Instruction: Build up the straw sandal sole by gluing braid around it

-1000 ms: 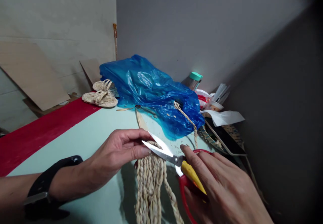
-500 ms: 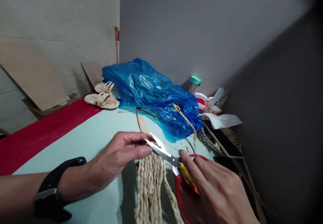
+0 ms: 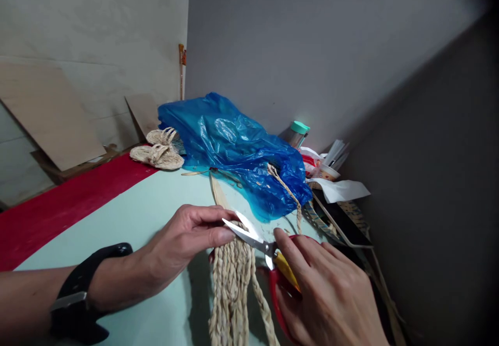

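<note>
My left hand [image 3: 195, 234] pinches the top end of a braided straw piece [image 3: 232, 289], made of several plaits side by side that hang toward me. A loose plait [image 3: 263, 304] trails off its right side. In my right hand [image 3: 331, 278] is a pair of scissors [image 3: 255, 241] with red handles and a yellow inner part. The blades are parted and lie at the top of the braided piece, close to my left fingertips. Behind my left fingers a flat pale straw strip [image 3: 219, 192] sticks up. My right fingers partly hide the handles.
A crumpled blue plastic bag [image 3: 230, 132] covers the table's back, with a thin plait [image 3: 286, 187] coming out of it. Straw slippers [image 3: 158, 156] sit left of the bag. A green-lidded bottle [image 3: 299, 130] and a cup [image 3: 328, 172] stand behind at right. Red cloth [image 3: 78, 200] edges the pale tabletop [image 3: 163, 190].
The scissors have shifted slightly left and down against the top of the braided piece, blades still parted. My left hand keeps its pinch almost unmoved. The camera view has shifted slightly.
</note>
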Demonstrator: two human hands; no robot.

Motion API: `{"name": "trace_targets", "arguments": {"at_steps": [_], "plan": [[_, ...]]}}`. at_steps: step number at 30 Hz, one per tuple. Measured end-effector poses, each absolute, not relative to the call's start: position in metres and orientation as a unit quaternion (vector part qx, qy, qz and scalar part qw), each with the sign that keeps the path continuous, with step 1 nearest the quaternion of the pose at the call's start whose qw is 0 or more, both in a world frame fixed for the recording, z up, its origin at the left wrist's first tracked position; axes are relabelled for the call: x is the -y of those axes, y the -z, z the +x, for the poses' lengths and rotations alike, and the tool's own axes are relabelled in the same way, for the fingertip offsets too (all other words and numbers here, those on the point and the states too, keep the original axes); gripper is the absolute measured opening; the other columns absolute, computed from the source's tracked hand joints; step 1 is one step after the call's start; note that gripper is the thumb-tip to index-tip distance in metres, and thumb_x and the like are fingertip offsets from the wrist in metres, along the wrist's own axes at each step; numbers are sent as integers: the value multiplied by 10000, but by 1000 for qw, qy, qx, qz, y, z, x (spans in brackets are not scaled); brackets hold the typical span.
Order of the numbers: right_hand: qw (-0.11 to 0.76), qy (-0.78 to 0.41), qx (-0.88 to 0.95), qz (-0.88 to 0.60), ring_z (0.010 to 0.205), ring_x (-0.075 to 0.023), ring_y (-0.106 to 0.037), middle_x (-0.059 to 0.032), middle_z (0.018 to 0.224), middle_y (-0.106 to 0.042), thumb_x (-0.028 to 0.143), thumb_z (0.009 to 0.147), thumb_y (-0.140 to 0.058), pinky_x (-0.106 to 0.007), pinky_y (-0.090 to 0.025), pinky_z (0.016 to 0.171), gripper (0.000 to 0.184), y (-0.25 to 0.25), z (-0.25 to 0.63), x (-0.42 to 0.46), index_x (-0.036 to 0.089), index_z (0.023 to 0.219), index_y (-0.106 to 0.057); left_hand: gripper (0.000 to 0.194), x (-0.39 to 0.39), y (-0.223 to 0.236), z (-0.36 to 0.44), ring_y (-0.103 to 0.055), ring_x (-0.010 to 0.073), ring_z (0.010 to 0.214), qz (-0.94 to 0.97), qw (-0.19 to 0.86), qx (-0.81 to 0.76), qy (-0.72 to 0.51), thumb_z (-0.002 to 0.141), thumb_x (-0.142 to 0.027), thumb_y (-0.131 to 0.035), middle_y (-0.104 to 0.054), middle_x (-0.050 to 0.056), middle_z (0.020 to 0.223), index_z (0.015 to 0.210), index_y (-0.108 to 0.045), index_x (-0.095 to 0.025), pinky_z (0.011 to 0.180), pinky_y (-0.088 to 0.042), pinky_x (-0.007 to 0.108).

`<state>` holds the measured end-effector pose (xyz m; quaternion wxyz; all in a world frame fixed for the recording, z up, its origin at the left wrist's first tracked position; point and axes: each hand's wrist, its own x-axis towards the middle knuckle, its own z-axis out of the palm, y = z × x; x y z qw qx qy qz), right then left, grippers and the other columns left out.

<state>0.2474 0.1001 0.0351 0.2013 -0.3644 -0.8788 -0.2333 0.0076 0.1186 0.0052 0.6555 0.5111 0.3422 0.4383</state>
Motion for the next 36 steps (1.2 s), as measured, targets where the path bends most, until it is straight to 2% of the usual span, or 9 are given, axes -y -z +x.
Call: {"name": "trace_targets", "arguments": {"at_steps": [4, 9, 15, 22, 29, 33, 36], "plan": [[210, 232, 884, -349, 706, -195, -647, -54, 813, -688, 179, 900, -475, -317, -472, 664, 320, -35, 248, -100, 114, 1175, -624, 137, -119, -3, 8, -577, 195, 932, 510, 669, -328, -430, 874, -277, -725, -661, 21, 934, 979, -799, -228, 828, -398, 305], [231, 238, 881, -336, 625, -173, -628, -33, 724, -671, 105, 886, -440, -295, -460, 615, 278, -36, 246, -101, 115, 1083, -636, 129, -117, -4, 8, -564, 167, 888, 528, 662, -321, -425, 880, -254, -706, -660, 7, 914, 949, -814, -234, 801, -396, 283], [223, 224, 880, -354, 568, -167, -599, -15, 696, -646, 120, 890, -455, -300, -418, 562, 251, -32, 246, -98, 135, 1054, -645, 106, -117, -7, 12, -561, 150, 853, 515, 665, -324, -434, 869, -233, -709, -665, -3, 869, 874, -814, -224, 770, -397, 264], [206, 210, 882, -367, 525, -172, -582, -7, 676, -636, 101, 873, -435, -306, -378, 520, 262, -29, 249, -97, 160, 1025, -640, 97, -117, -6, 12, -559, 163, 883, 493, 685, -320, -429, 860, -276, -741, -693, 1, 896, 912, -806, -226, 803, -402, 270], [189, 225, 871, -393, 717, -207, -634, -52, 843, -691, 168, 877, -487, -317, -444, 669, 304, -32, 246, -97, 163, 1139, -642, 128, -120, -3, 11, -552, 170, 870, 526, 658, -334, -424, 869, -279, -712, -648, 4, 876, 930, -804, -214, 786, -376, 292], [199, 202, 875, -392, 705, -208, -609, -37, 809, -666, 166, 856, -483, -321, -445, 682, 297, -37, 242, -97, 172, 1099, -652, 158, -117, -5, 11, -567, 185, 934, 542, 663, -310, -412, 880, -219, -683, -689, 18, 972, 975, -809, -226, 836, -384, 298], [209, 199, 880, -378, 685, -199, -614, -34, 779, -664, 134, 839, -476, -312, -443, 652, 294, -37, 241, -97, 156, 1071, -656, 125, -114, -6, 11, -554, 175, 900, 544, 662, -309, -413, 879, -215, -687, -674, 10, 926, 908, -809, -224, 820, -387, 289]]}}
